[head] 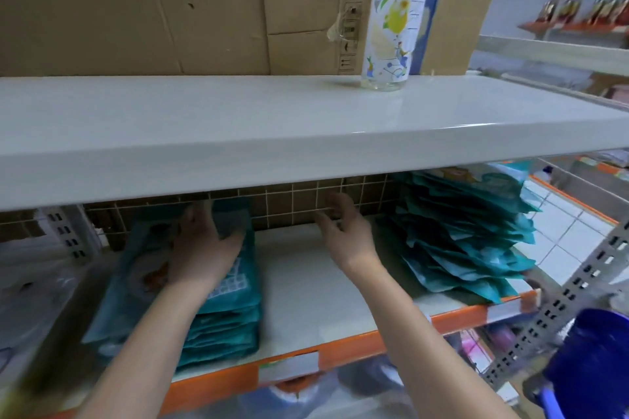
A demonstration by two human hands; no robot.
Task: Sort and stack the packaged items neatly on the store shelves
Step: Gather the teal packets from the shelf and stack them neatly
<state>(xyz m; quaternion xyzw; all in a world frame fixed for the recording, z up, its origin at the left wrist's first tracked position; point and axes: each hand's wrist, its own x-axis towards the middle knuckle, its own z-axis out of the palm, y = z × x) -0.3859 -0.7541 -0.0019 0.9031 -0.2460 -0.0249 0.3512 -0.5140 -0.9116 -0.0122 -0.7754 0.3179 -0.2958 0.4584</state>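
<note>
Setting: store shelving, seen from the head camera; a white upper shelf (272, 133) runs across the view above a lower shelf (306, 289) with an orange front edge, and brown tiled wall (292, 204) shows behind.
Upper shelf: a clear printed bottle (391, 31) stands upright near its right end, just in front of large cardboard boxes (136, 7).
Left hand (200, 248): lies palm-down on the top packet of the left stack (224, 320), fingers extended toward the back edge of the lower shelf, fingertips blurred; no curl around the packet can be seen.
Left arm: bare forearm reaches in from the lower left, over the orange front edge.
Right hand (343, 231): hovers over the bare middle of the lower shelf, fingers loosely spread and slightly bent, holding nothing.
Right arm: bare forearm comes up from the lower right across the front edge.
Packets: teal packaged items in two piles, the left stack fairly squared at the left part, the right pile (466, 231) fanned and untidy near the right end.
Foreground: a blue container (592, 360) at the lower right.
</note>
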